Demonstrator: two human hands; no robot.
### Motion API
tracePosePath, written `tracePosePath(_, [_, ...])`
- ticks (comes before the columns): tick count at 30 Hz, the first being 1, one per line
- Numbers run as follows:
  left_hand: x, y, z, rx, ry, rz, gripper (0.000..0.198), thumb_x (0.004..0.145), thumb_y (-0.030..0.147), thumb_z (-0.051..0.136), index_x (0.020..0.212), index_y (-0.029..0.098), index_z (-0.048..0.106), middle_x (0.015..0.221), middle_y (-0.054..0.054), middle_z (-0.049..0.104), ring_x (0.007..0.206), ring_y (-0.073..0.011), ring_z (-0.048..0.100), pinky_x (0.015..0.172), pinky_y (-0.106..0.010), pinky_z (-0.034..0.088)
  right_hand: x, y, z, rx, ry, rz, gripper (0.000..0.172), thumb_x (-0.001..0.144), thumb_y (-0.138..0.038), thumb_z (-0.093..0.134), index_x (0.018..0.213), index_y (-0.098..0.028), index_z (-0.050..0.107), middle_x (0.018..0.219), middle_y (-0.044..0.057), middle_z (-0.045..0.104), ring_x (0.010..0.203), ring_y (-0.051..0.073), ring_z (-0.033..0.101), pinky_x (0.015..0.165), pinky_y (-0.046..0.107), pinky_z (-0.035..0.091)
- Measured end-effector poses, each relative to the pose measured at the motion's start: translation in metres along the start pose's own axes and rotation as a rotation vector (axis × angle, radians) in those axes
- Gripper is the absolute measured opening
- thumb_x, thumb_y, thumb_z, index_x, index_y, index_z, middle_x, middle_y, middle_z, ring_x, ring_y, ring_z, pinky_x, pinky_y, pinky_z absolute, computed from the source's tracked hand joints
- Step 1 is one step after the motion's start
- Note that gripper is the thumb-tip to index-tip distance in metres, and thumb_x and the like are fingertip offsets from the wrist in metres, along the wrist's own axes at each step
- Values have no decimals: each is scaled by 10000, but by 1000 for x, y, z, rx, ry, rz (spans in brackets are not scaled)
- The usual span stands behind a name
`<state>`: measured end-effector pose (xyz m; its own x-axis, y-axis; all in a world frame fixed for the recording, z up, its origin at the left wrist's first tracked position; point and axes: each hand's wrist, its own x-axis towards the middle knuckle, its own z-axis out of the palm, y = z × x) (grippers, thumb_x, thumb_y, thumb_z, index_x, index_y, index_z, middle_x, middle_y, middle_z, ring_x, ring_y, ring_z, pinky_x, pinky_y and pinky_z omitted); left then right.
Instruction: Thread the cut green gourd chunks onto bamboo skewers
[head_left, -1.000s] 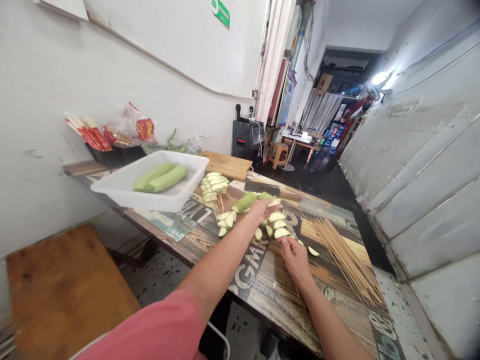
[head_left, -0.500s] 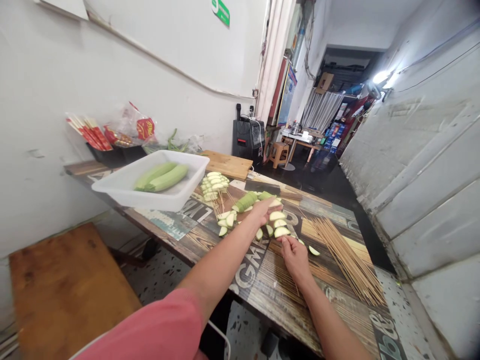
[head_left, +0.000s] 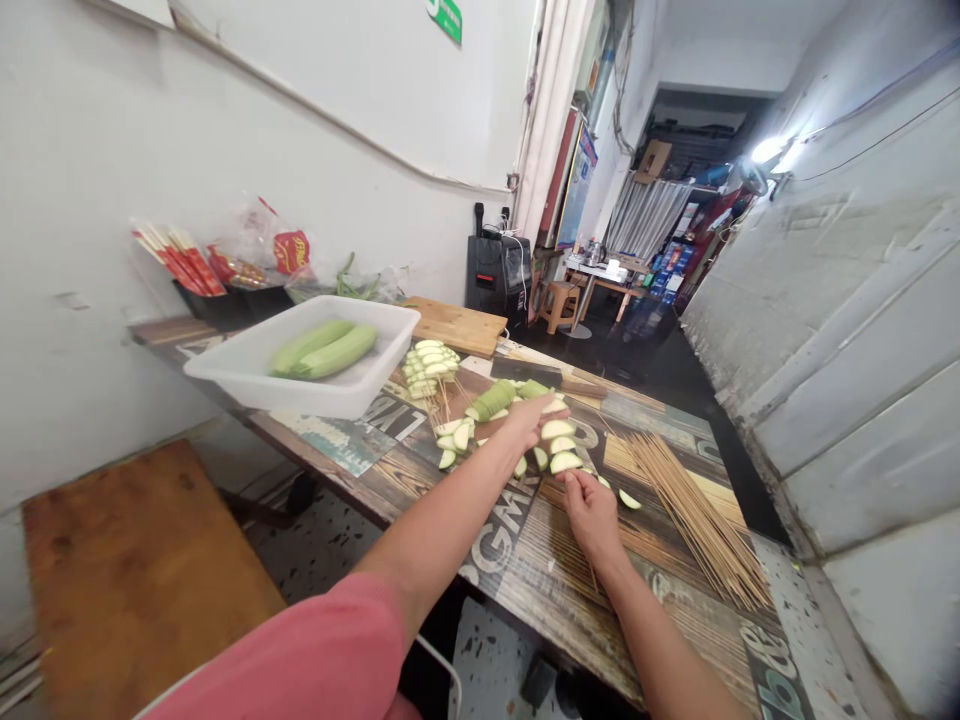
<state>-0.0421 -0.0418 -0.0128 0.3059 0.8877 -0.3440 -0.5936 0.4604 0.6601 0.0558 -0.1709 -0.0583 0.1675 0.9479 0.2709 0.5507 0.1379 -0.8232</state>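
A row of pale green-edged zucchini slices [head_left: 562, 444] lines up between my two hands, apparently on one bamboo skewer. At the near end of that row, my right hand [head_left: 596, 515] is closed in a pinch on the skewer, most of which its fingers hide. My left hand [head_left: 534, 422] reaches over the cut pieces to the row's far end, fingers closed at a zucchini slice [head_left: 556, 406]; its fingertips are partly hidden. Just beyond lies a sliced zucchini [head_left: 495, 399], with loose slices [head_left: 455, 437] around it. Finished-looking skewers of slices [head_left: 430, 368] are piled left of it.
A white plastic tub [head_left: 360, 390] holds two whole zucchinis [head_left: 330, 352]. Bare bamboo skewers [head_left: 697, 520] lie spread at the right. A wooden board [head_left: 457, 326], a dark-handled knife or cleaver [head_left: 525, 374] and a black chopstick box [head_left: 217, 308] stand farther back. A wooden stool [head_left: 150, 580] is lower left.
Both hands stay almost in place at the row of slices. The view has shifted very slightly; nothing else visibly differs.
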Motion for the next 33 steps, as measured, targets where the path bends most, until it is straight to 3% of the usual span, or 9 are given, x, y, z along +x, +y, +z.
tracePosePath(15, [-16,0,10,52,19,-26,123,800,178,541,715,95,573,625,-105,637,498,-165,595,521,-287,493,0,3,0,7,13,8,356,825,-423,399,770,-152,621,451,-40,406,436,109,350,451,218,279])
tracePosePath(33, [1,-12,1,-31,-104,-58,89,796,166,555,723,116,552,606,-48,600,557,-154,598,529,-257,485,2,4,0,-9,46,6,405,801,-470,389,724,-140,612,464,-31,434,452,110,367,468,214,296])
